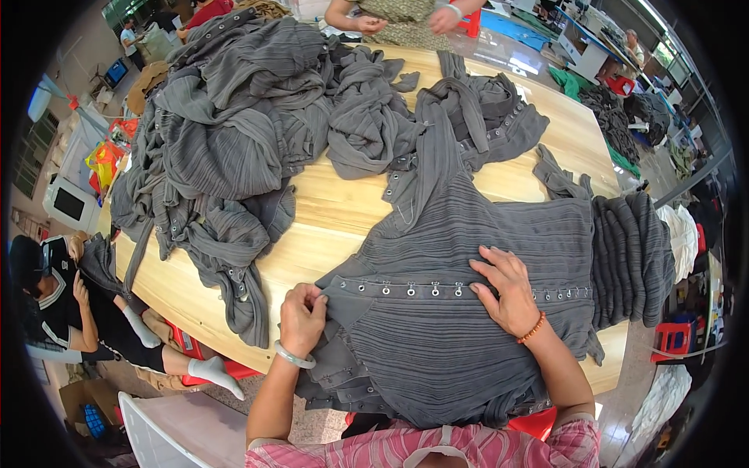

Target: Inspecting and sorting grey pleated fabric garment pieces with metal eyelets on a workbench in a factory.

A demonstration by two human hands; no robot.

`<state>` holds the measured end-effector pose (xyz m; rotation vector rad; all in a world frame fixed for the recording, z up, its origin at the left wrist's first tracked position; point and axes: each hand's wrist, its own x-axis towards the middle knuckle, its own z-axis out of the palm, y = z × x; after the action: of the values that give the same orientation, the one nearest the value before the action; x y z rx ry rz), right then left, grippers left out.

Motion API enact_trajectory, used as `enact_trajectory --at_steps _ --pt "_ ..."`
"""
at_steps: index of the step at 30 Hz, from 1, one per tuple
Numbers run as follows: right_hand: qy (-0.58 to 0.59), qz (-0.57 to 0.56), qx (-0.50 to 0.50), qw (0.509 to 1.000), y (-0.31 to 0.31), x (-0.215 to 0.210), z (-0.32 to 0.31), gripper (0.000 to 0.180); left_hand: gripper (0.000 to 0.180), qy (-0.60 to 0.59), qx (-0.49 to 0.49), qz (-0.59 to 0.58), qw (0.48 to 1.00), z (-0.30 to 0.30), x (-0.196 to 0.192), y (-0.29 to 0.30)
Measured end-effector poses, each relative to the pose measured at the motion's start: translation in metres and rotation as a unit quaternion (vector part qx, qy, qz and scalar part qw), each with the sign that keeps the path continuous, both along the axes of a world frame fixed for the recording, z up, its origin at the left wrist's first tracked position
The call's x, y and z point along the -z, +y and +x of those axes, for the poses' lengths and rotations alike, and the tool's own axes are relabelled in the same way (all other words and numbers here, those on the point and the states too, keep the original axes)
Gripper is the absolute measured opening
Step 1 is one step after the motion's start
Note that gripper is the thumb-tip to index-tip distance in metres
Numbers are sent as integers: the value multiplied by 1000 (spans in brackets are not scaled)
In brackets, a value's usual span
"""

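Spread flat on the pale wooden counter (335, 226), at its near edge: a grey pleated garment (468, 257) with a band of metal hooks and eyelets (437, 290) running across it.

Left hand (303, 318) at the band's left end, fingers (320, 299) curled together and pinched on the garment's edge; a pale bangle (294, 357) around that wrist.

Right hand (505, 290) pressed palm-down on the garment, over the band toward its right part, fingers (485, 265) spread apart and lying flat on the cloth, gripping nothing; an orange bead bracelet (532, 328) at that wrist. Pink plaid sleeves (437, 448) just below the garment, at the lower edge of the view.

Right of the garment, touching it: a folded stack of the same grey pleated cloth (632, 257). Beyond the garment, toward the far left of the counter: a big loose heap of grey garments (234, 132), part of it hanging over the counter's left edge. Beyond the garment and slightly right: another crumpled grey piece with eyelet strips (476, 117).

Across the counter from the garment: another person's two hands (406, 19) on an olive patterned cloth. Left of the counter, low down: a seated person in dark clothes and white socks (78, 312). Right of the counter, beside the stack: a red plastic stool (672, 337).
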<state>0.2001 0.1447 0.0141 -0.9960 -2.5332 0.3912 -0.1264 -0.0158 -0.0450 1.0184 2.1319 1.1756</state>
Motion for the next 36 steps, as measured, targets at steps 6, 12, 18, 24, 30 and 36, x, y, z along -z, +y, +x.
enact_trajectory --at_steps 6,12,18,24,30,36 --pt "-8 -21 16 1000 -2 -1 4 41 23 189 70 -43 979 16 -28 6" --pt "-15 4 -21 1000 -14 -12 -3 46 49 321 208 72 921 40 -48 2" --pt "-21 -63 -23 998 -14 -1 0 46 47 283 236 -15 930 42 -30 -11" --pt "-26 -65 -24 997 -14 1 0 47 48 294 232 -31 927 43 -31 -19" --pt "5 -46 -15 999 -19 3 1 47 47 309 232 -42 921 42 -29 -17" --pt "150 44 43 987 -50 -36 49 18 55 331 246 69 908 48 -65 -39"
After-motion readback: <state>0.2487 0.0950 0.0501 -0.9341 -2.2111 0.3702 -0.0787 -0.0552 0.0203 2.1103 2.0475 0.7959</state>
